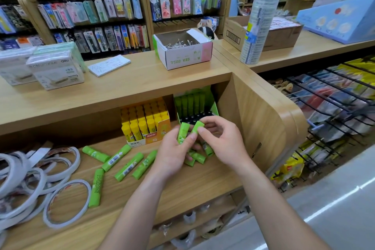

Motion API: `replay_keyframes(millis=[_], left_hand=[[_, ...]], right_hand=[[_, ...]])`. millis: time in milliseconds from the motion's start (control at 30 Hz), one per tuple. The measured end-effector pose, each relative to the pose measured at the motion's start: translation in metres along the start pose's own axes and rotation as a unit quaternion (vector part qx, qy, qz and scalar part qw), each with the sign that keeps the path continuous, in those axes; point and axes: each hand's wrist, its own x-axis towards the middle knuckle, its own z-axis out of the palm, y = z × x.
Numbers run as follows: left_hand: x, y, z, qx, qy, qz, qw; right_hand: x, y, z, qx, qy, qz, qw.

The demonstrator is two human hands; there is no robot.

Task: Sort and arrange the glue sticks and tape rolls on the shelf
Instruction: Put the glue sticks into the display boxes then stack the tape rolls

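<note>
My left hand (174, 152) grips an upright green glue stick (183, 132) in front of the green display box (213, 107). My right hand (221, 144) pinches a second green glue stick (197, 127) beside it. Several more green glue sticks (127, 166) lie loose on the wooden shelf (182, 186), some partly hidden under my hands. A yellow box of yellow glue sticks (145, 122) stands to the left of the green box. Several white tape rolls (40, 178) are heaped at the shelf's left end.
The counter top (132, 85) above holds packs of tape (54, 71), a notepad (109, 65), an open box of clips (182, 50) and a tall stack of clear tape (257, 28). A wire rack (334, 103) of goods stands at the right.
</note>
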Motion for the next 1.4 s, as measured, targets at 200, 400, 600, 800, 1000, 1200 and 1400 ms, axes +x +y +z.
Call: replay_keyframes(millis=[200,400,600,800,1000,1200,1400], left_hand=[[0.006,-0.002,0.0,0.005,-0.005,0.0,1.0],[0.016,-0.006,-0.006,0.059,0.028,-0.002,0.998],[0.027,-0.008,-0.018,0.312,0.028,0.03,0.949],[0.03,-0.014,-0.023,0.39,-0.007,0.041,0.92],[0.028,-0.016,-0.026,0.403,-0.034,0.039,0.914],[0.03,-0.025,-0.03,0.398,-0.046,0.046,0.915],[0.033,-0.028,-0.03,0.386,-0.05,0.044,0.92]], right_hand=[[-0.001,0.001,-0.005,0.037,0.021,-0.011,0.999],[0.008,0.004,-0.003,0.012,0.121,-0.059,0.991],[0.034,0.019,-0.004,-0.158,0.207,-0.116,0.959],[0.062,0.04,0.016,-0.218,0.232,-0.121,0.94],[0.078,0.045,0.025,-0.265,0.211,-0.087,0.937],[0.082,0.05,0.027,-0.273,0.224,-0.101,0.93],[0.08,0.05,0.03,-0.305,0.227,-0.132,0.915]])
